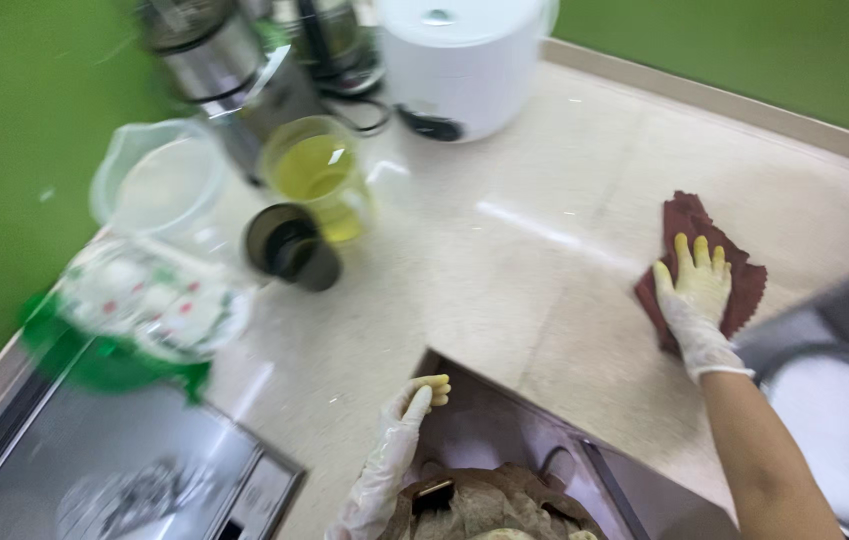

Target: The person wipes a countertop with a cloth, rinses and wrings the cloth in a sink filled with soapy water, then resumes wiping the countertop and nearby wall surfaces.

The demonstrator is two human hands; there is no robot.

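Right hand (696, 290), fingers spread flat, is pressing the soft, limp maroon cloth (744, 278) onto the bench (504, 280), centre right; left hand (414, 402) is hanging loosely curled, empty.

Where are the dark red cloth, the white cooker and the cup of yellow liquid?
dark red cloth (686, 216), head view, upper corner above the fingers.
white cooker (464, 70), head view, front wall.
cup of yellow liquid (316, 168), head view, liquid surface.

Matt cloth (701, 262), glossy stone counter (504, 270)
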